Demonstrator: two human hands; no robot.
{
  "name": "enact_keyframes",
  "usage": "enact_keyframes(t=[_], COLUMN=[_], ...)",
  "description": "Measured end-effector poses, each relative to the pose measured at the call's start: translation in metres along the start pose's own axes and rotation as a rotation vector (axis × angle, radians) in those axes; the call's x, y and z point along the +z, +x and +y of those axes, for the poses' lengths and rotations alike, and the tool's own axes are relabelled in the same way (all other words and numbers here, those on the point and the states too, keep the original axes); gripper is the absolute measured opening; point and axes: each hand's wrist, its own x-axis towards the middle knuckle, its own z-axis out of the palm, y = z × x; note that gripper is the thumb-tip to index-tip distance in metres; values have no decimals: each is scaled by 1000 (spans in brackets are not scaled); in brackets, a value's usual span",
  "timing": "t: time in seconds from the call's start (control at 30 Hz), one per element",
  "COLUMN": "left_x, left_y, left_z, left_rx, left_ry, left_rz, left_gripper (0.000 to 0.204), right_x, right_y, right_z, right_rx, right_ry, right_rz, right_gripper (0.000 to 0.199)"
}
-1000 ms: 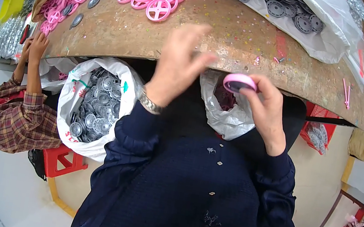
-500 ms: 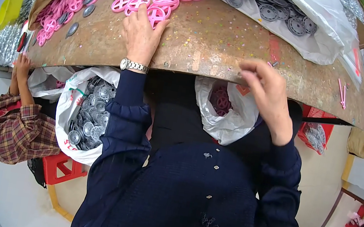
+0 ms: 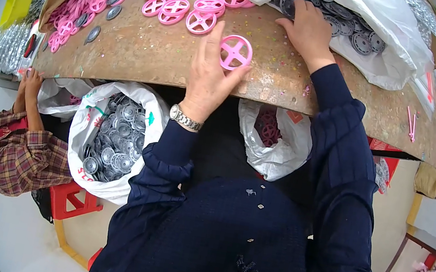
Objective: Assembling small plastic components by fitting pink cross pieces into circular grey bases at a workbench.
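My left hand [image 3: 207, 79] is closed on a pink spoked wheel [image 3: 236, 53], held between thumb and fingers over the table's near edge. My right hand [image 3: 309, 31] reaches into a pile of dark grey ridged discs [image 3: 360, 43] at the back right. Its thumb and fingers are apart around a grey disc [image 3: 287, 7] at the pile's left edge; whether they grip it is unclear. More pink wheels [image 3: 200, 22] lie loose just beyond my left hand, and a heap of them [image 3: 97, 1] spreads to the far left.
The brown table [image 3: 150, 55] has a curved-looking near edge. Below it stand a white sack of grey discs [image 3: 79, 139] and a white bag with pink pieces [image 3: 282, 167]. A white plastic bag [image 3: 397, 65] surrounds the disc pile. Another person [image 3: 25, 153] sits at the left.
My left hand has drawn a pink wheel toward me and rightward from the loose group. My right hand has moved forward from the table's near edge to the grey discs.
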Motion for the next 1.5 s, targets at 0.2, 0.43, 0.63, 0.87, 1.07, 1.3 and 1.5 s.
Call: enact_keyframes(t=[0.2, 0.43, 0.63, 0.87, 1.07, 1.3, 1.5], left_x=[4, 7, 14, 17, 16, 5, 15], left_y=[-4, -4, -3, -3, -7, -10, -21], left_z=[2, 6, 12, 34, 39, 42, 55], left_rx=[19, -1, 82, 275, 229, -503, -480], left_ry=[-5, -86, -100, -116, -152, -949, -1062], left_rz=[-48, -67, -41, -76, -61, -429, -298], left_gripper=[96, 94, 95, 97, 94, 42, 21], right_x=[3, -54, -86, -97, -94, -109, -112], right_y=[7, -25, -69, -85, -93, -97, -106], right_z=[13, -2, -22, -44, -40, -45, -51], right_rx=[42, 252, 427, 498, 517, 481, 455], right_ry=[-21, 699, 1198, 1336, 1428, 1366, 1222], right_rz=[-36, -130, -387, -425, -457, -406, -410], right_gripper=[35, 30, 27, 32, 34, 32, 27])
